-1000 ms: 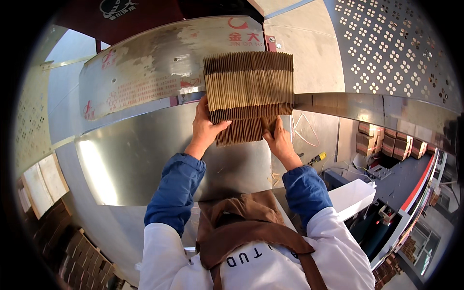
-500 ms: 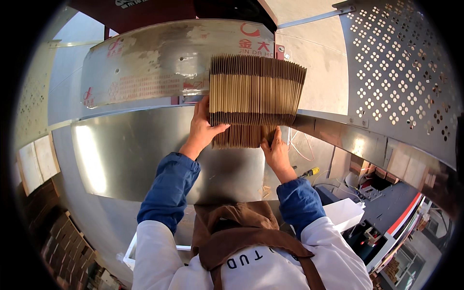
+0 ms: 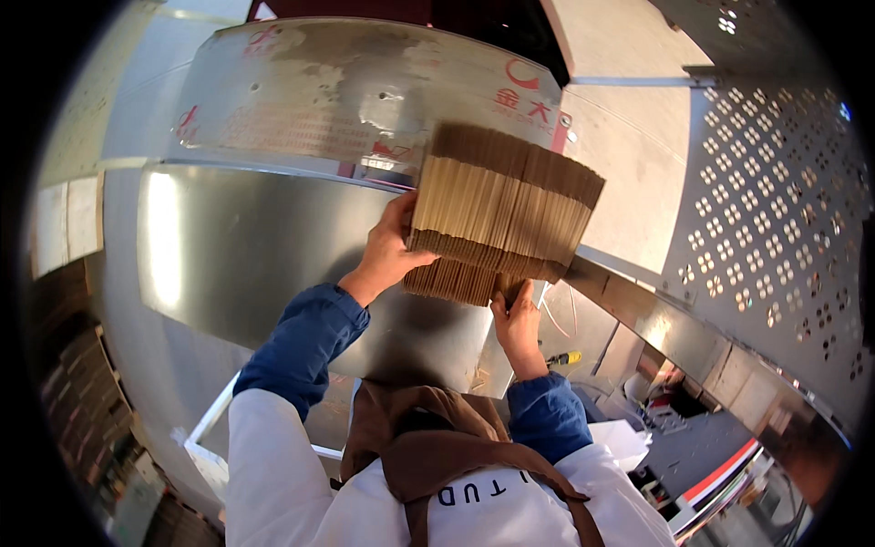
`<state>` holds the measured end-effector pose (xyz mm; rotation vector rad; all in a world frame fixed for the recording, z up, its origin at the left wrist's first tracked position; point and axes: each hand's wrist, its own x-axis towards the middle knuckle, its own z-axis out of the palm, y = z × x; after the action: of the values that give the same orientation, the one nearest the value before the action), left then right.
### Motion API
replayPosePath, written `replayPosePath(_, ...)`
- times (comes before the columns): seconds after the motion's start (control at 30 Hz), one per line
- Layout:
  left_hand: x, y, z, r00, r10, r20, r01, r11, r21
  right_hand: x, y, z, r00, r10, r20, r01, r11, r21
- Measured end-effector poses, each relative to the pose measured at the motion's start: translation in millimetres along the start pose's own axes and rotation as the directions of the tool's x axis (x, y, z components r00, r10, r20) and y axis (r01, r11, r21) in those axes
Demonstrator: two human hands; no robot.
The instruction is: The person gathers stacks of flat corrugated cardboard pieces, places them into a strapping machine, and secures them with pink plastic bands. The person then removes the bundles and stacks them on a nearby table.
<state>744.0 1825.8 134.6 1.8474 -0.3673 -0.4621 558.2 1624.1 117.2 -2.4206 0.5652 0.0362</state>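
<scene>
A thick stack of thin brown folded cardboard pieces is held up in front of me, edges packed side by side. It tilts down to the right. My left hand is closed on its left end, with the thumb along the lower front edge. My right hand grips the underside near the right, fingers pressed to the cardboard. A lower part of the stack shows between the hands. The fingers behind the stack are hidden.
A shiny metal sheet surface lies beneath and left of the stack. Behind stands a worn metal panel with red print. At right are a perforated metal guard and a metal rail. A yellow-handled tool lies lower right.
The view has turned, and the stack now sits lower and farther right in the picture, tilted more clockwise. Both hands keep their hold on it.
</scene>
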Motion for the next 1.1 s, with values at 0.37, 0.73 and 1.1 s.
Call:
replayPosePath(0.37, 2.0, -20.0, 4.6, 0.998, 0.055, 0.034, -0.058, 0.993, 0.1, 0.9, -4.2, -3.9, 0.999, 0.004, 0.034, -0.006, 1.0, 0.031)
replayPosePath(0.73, 6.5, -1.0, 3.5, 0.998, 0.054, 0.018, -0.055, 0.993, 0.105, 3.2, 4.2, 0.6, 0.995, -0.095, -0.039, 0.092, 0.992, -0.083)
replayPosePath(1.1, 5.1, -12.3, 12.7, 0.991, 0.124, -0.051, -0.113, 0.979, 0.17, 5.8, -5.4, -3.3, 1.0, 0.025, 0.01, -0.025, 0.999, -0.026)
